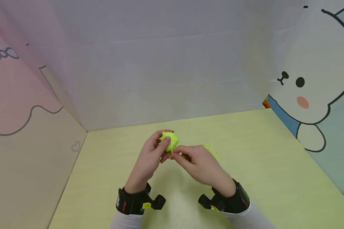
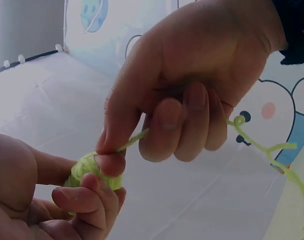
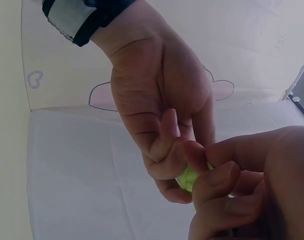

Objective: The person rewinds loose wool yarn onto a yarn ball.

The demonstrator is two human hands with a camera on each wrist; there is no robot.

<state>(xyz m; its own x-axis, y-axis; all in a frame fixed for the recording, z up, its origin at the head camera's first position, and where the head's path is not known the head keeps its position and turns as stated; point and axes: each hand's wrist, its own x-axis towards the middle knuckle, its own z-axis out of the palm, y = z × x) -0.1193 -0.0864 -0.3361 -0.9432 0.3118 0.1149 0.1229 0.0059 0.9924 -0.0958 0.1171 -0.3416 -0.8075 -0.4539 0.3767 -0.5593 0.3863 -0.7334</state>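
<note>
Yarn ball [image 1: 174,139], just the one lol, is held above the table [image 1: 275,175] in the left hand's grip [image 1: 151,156], while the right hand's grip [image 1: 200,163] pinches one strand [image 2: 134,140], also above the table.

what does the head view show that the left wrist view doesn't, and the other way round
Only the head view: the black strap on the left wrist and the bow drawing on the pink panel.

Only the left wrist view: the round blue drawing and small white clip-like pieces at upper left.

Both: the left hand holding the yellow-green yarn ball, the right hand at its strand, loose yarn and the white animal drawing.
</note>
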